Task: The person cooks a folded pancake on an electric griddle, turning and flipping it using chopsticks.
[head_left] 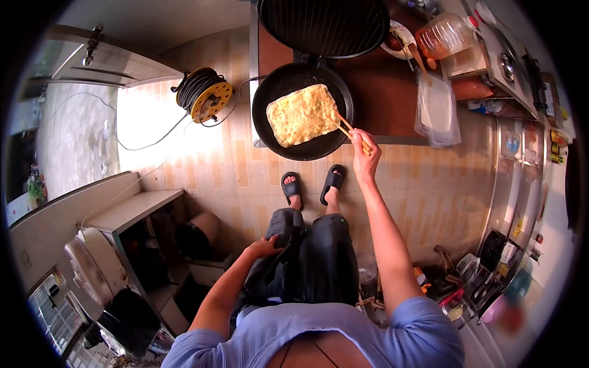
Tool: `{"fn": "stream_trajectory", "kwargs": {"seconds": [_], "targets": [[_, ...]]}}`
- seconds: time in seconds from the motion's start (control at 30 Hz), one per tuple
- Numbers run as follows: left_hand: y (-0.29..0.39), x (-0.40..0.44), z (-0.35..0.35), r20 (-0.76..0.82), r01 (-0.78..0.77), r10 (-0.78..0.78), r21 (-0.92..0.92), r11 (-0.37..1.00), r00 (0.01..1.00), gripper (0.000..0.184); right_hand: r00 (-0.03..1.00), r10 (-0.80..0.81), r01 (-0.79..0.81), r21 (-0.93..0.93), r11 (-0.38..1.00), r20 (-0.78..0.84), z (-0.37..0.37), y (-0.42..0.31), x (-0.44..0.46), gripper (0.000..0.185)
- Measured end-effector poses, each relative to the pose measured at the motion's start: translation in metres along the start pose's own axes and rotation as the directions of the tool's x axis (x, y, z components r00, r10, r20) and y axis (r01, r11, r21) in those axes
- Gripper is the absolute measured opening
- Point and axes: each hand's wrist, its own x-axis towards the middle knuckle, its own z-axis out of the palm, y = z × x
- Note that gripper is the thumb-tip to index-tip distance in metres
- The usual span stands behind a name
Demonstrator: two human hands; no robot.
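A rectangular golden flatbread [302,115] lies in a round black electric griddle [264,92], whose ridged lid [325,24] stands raised behind it. My right hand [366,153] is closed around a pair of wooden chopsticks [347,127]. Their tips touch the flatbread's right edge. My left hand [264,246] rests on my left thigh, fingers extended over the dark trousers and holding nothing.
The griddle sits on a reddish-brown table [386,98]. Right of it are a bowl [402,40], a plastic jug [443,35] and a plastic bag [437,110]. A cable reel [205,95] stands on the floor at left, its cord running near the table.
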Motion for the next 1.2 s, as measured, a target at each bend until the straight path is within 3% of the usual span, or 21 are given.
{"fn": "stream_trajectory", "kwargs": {"seconds": [0.17,0.3,0.33,0.43,0.47,0.57,0.63,0.77,0.9,1.0,1.13,1.2], "targets": [[0.0,-0.002,0.002,-0.002,0.012,-0.012,0.009,1.0,1.0,0.093,0.997,0.08,-0.079,-0.047,0.996,0.02,-0.005,0.006,-0.02,0.017],[-0.001,-0.002,0.004,0.003,0.011,-0.012,0.008,1.0,1.0,0.093,0.997,-0.049,0.051,-0.028,0.998,0.062,-0.005,0.007,-0.019,0.016],[-0.001,-0.002,0.004,-0.003,0.007,-0.007,0.007,1.0,1.0,0.093,0.996,0.063,-0.065,0.027,0.998,0.068,-0.008,0.004,-0.02,0.015],[-0.002,0.001,0.005,-0.058,-0.022,0.022,-0.007,1.0,0.998,0.091,0.998,-0.058,0.058,0.008,0.998,-0.016,-0.033,-0.017,-0.029,0.016],[-0.005,0.002,0.008,-0.078,-0.032,0.031,-0.012,0.999,0.996,0.09,1.0,-0.008,0.008,-0.015,1.0,0.006,-0.048,-0.028,-0.037,0.022],[-0.019,0.009,0.004,-0.132,-0.232,0.212,-0.155,0.96,0.968,0.083,0.993,0.116,-0.117,0.142,0.983,0.012,-0.094,-0.046,-0.067,0.022],[-0.03,0.012,-0.002,-0.185,-0.334,0.297,-0.217,0.917,0.937,0.066,0.983,0.184,-0.183,0.096,0.978,0.004,-0.128,-0.049,-0.087,0.023],[-0.035,-0.016,-0.019,-0.433,-0.396,0.284,-0.196,0.897,0.856,0.047,0.961,0.263,-0.259,0.057,0.964,-0.085,-0.186,-0.045,-0.116,0.027],[-0.033,-0.023,-0.015,-0.657,-0.451,0.085,-0.412,0.791,0.749,0.043,0.976,0.215,-0.216,-0.071,0.974,-0.02,-0.221,-0.016,-0.122,0.029],[-0.032,-0.007,0.005,-0.738,-0.532,0.034,-0.453,0.715,0.674,0.043,0.993,0.114,-0.105,-0.23,0.967,0.024,-0.254,0.01,-0.122,0.025],[0.003,0.004,0.054,-0.707,-0.426,-0.025,-0.453,0.783,0.707,0.04,0.998,0.056,-0.043,-0.362,0.931,0.025,-0.327,0.063,-0.127,0.022],[0.026,0.015,0.08,-0.765,-0.378,-0.035,-0.357,0.854,0.643,0.039,0.977,0.214,-0.189,-0.444,0.876,0.007,-0.371,0.108,-0.141,0.021]]}}
